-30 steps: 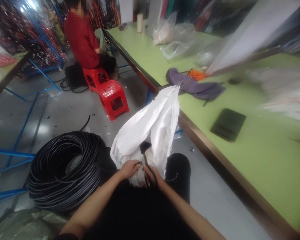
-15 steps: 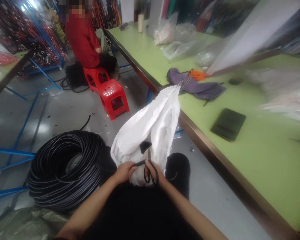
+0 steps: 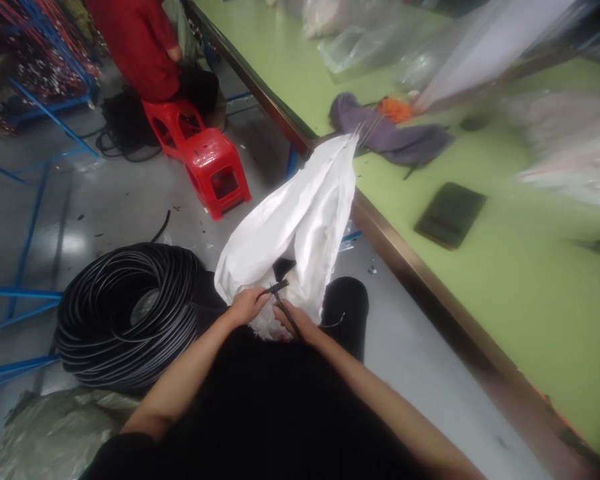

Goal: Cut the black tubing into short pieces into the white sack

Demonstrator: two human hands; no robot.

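A white woven sack (image 3: 300, 220) hangs from the edge of the green table (image 3: 505, 267) down to my lap. My left hand (image 3: 247, 307) pinches a short end of black cable (image 3: 275, 288) just above the sack's lower folds. Beside it, my right hand (image 3: 295, 323) is closed on black scissors (image 3: 286, 315) whose blades meet the cable end. The cable runs left to a big coil of black cable (image 3: 125, 313) on the floor.
A person in a red top (image 3: 137, 43) sits on red plastic stools (image 3: 210, 160) at the table's far end. On the table lie a purple cloth (image 3: 390, 137), a dark flat pouch (image 3: 450, 213) and clear plastic bags (image 3: 360, 47). Blue rack legs (image 3: 25, 293) stand at left.
The view has tipped downward. My right hand has turned the scissors from upright to angled left against the cable end, which my left hand still holds.
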